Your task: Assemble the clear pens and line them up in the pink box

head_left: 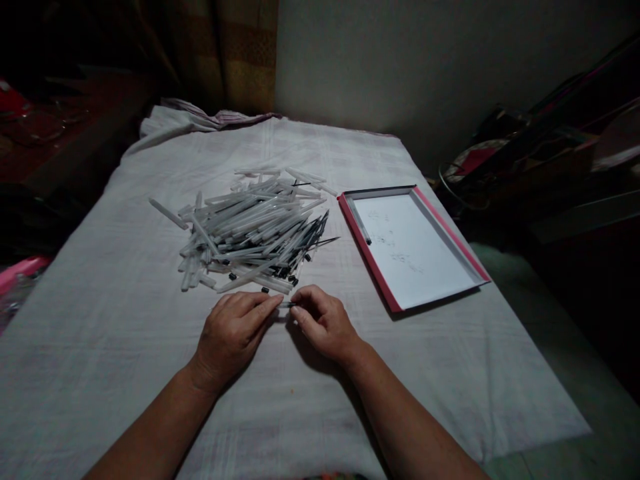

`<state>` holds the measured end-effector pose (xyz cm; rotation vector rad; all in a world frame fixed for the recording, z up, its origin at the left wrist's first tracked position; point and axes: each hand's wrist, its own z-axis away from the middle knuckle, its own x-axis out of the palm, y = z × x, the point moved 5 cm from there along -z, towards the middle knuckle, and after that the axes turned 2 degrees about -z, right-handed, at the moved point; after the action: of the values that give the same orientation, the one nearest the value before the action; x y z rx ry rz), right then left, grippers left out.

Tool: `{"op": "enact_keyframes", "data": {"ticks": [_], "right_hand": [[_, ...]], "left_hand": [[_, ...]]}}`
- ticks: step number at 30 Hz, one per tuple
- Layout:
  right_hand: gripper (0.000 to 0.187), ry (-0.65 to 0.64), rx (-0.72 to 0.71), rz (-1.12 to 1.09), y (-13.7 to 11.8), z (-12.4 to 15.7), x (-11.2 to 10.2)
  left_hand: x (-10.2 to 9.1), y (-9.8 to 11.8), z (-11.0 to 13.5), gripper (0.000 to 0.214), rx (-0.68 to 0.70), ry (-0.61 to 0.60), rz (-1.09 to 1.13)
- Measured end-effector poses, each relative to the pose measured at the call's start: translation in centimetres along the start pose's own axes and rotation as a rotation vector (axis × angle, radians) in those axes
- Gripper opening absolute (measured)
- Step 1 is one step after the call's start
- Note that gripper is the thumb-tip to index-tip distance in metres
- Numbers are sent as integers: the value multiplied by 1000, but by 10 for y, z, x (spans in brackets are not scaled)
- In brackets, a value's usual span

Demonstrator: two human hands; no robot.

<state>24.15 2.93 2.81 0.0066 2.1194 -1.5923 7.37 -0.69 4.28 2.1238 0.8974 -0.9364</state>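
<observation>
Just in front of the pile, both hands meet over a thin pen [286, 305] with a clear barrel and a dark end. My left hand [231, 335] is closed around its barrel, covering most of it. Thumb and forefinger of my right hand [323, 325] pinch the dark end; whether that is a cap or a tip I cannot tell. Beyond the hands lies a heap of translucent pen barrels [245, 223], mixed with dark thin refills [320, 230] on its right side. Small black caps or plugs [265, 290] are scattered along the near edge.
To the right, a shallow red-edged box [373, 267] has a white inside with faint marks, and one pen [361, 223] lies along its left wall. A pale cloth [150, 373] covers the table. Behind stands a wall [350, 73]; dim clutter lies at both sides.
</observation>
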Motion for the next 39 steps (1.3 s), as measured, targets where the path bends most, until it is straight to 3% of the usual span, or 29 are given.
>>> {"op": "enact_keyframes", "data": {"ticks": [2, 9, 13, 21, 27, 32, 39], "right_hand": [[8, 13, -30, 23, 0, -1, 0], [33, 5, -19, 115, 4, -2, 3], [14, -31, 4, 58, 1, -1, 0], [12, -5, -86, 121, 0, -1, -1], [35, -27, -64, 207, 2, -3, 3], [14, -34, -69, 149, 1, -1, -1], [14, -3, -171, 168, -1, 0, 1]], "left_hand": [[1, -1, 1, 27, -9, -3, 6], [3, 0, 2, 27, -5, -13, 14], [2, -2, 2, 26, -19, -7, 20], [2, -3, 2, 27, -24, -6, 13], [2, -1, 1, 27, -15, 6, 9], [1, -3, 0, 27, -36, 2, 21], [1, -2, 1, 26, -11, 5, 24]]}}
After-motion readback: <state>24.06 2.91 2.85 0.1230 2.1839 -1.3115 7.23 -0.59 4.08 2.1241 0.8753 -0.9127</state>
